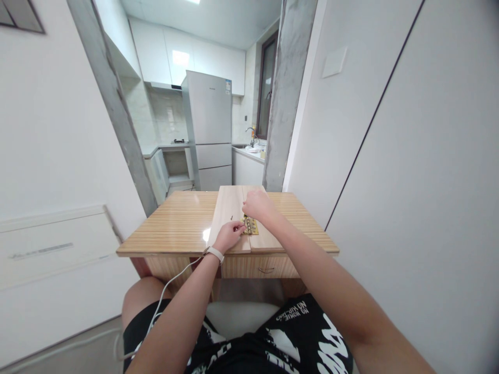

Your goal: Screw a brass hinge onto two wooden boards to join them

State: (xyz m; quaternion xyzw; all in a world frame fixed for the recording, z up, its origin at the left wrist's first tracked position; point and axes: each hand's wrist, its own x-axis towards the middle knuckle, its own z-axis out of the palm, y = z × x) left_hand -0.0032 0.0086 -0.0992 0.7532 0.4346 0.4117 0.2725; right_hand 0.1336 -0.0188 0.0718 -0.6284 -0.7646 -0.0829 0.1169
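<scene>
Two pale wooden boards (226,203) lie side by side on the table. Across their seam rests a gold-coloured metal piece (251,226), which looks like a hinge, with dark marks along it. At its left edge is my left hand (230,235), thumb and fingers pinched together; whatever is between them is too small to name. My right hand (258,204) is closed in a fist just above the far end of the metal piece, and its contents are hidden. A small dark screw-like bit (231,217) sits on the left board, beyond my left hand.
The striped wooden table (171,223) has a drawer with a metal handle (266,270) under its front edge. A white cable (175,277) runs from near my left wrist down past my lap. White walls flank both sides; a silver refrigerator (212,114) stands in the kitchen behind.
</scene>
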